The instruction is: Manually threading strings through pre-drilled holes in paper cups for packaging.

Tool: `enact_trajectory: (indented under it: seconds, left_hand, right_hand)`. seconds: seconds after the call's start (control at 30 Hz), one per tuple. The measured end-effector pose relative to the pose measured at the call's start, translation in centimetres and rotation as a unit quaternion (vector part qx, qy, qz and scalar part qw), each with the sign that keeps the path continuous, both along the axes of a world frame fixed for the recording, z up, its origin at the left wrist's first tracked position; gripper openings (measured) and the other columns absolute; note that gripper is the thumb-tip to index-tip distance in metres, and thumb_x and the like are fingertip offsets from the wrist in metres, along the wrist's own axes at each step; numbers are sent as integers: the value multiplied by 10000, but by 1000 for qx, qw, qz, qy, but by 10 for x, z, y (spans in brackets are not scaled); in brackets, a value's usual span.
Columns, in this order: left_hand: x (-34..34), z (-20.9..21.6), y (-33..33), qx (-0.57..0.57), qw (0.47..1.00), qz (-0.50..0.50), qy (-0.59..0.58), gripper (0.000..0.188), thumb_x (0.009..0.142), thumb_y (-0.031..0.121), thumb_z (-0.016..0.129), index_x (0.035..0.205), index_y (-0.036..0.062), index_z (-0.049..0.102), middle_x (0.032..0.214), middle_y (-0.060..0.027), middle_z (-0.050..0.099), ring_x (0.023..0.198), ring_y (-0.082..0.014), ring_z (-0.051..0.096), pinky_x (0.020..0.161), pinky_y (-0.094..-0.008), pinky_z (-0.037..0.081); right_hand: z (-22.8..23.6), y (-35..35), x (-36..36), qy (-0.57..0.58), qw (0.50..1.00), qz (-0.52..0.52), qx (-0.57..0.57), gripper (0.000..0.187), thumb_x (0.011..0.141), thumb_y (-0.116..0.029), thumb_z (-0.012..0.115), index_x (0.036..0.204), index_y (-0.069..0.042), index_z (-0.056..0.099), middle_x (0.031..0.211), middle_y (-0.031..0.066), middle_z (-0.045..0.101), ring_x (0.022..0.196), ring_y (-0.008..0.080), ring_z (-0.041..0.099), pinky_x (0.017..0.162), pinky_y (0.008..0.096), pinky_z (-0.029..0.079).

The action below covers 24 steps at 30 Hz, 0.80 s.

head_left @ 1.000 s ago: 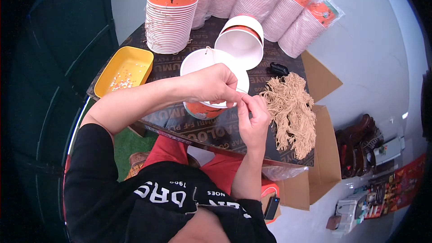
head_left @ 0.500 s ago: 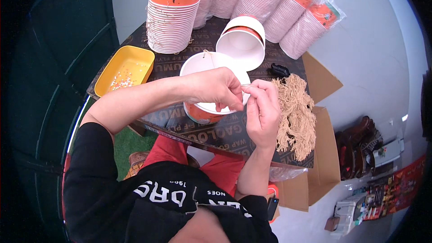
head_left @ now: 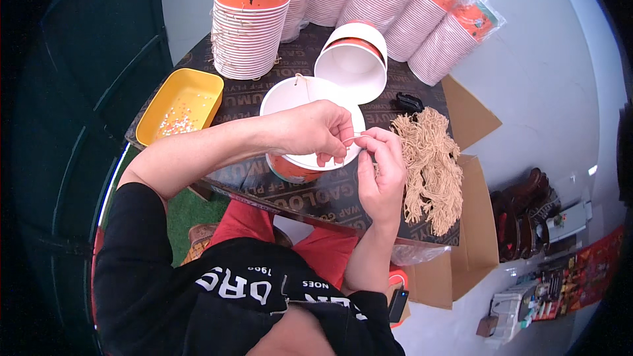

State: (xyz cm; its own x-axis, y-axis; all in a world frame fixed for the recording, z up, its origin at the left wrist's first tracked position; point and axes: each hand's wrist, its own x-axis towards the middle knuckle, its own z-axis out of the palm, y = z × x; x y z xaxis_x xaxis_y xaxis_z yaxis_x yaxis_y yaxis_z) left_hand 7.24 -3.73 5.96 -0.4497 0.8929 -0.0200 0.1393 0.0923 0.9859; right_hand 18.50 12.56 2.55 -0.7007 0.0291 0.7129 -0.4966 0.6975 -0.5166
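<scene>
An orange printed paper bucket with a white inside stands upright before me. A tan cord comes through its wall near the far rim. My left hand reaches over the bucket's opening, thumb and fingers pinched on a thin string by the right side of the rim. My right hand pinches the same string just outside the rim, a short piece showing between both hands. The hands partly hide the near right rim, so I cannot tell whether the string passes through the wall there.
Tan cords lie bundled right, beside a small black object. A yellow tray with small coloured bits stands left. Behind are a tipped-over bucket, a tall bucket stack and plastic-wrapped stacks. An open carton sits right.
My hands have shifted slightly left and my left fingers have loosened and turned, showing more string between the two hands. The bucket stays in place.
</scene>
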Motion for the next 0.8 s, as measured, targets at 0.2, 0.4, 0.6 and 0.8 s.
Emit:
enact_trajectory:
  seconds: [0.2, 0.4, 0.6, 0.8]
  left_hand:
    - [-1, 0, 0, 2, 1000, -12, 9, 110, 808, -26, 681, 872, -24, 591, 745, -62, 645, 614, -114, 607, 571, -247, 494]
    - [-1, -1, 0, 15, 999, -24, 24, 100, 809, -26, 678, 859, -24, 592, 743, -57, 645, 612, -112, 608, 559, -248, 489]
    - [-4, -2, -2, -17, 999, -36, 22, 118, 817, -16, 677, 888, -30, 584, 780, -59, 649, 657, -117, 603, 598, -233, 486]
    - [-5, 0, 0, -13, 999, -23, -44, 57, 840, -14, 653, 879, -15, 611, 772, -56, 638, 698, -108, 595, 648, -234, 496]
  right_hand:
    - [0, -3, 0, 2, 1000, 4, 9, 179, 777, 70, 619, 952, 34, 621, 1027, 147, 589, 947, 296, 573, 822, 372, 474]
    - [-2, -7, -2, 17, 999, 5, 30, 156, 755, 70, 653, 888, 17, 589, 973, 139, 580, 900, 306, 554, 783, 387, 459]
    - [-6, -12, -2, 31, 999, -8, 31, 160, 760, 88, 637, 872, 7, 558, 948, 142, 573, 870, 306, 547, 762, 391, 453]
    - [-9, -17, 3, 46, 998, -36, 23, 164, 764, 93, 630, 880, 4, 556, 943, 144, 571, 869, 306, 550, 767, 393, 453]
